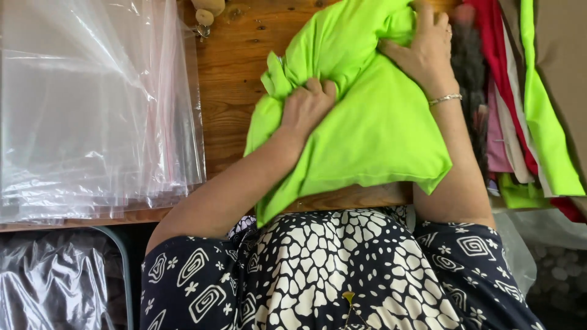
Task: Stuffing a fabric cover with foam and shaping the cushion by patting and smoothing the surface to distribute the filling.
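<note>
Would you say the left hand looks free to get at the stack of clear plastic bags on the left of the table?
Probably not at once: the left hand is clenched in the bright green cloth. Once it lets go, only bare wooden table lies between it and the plastic bags.

Bright lime-green cloth (373, 122) lies bunched and folded on wood.
</note>
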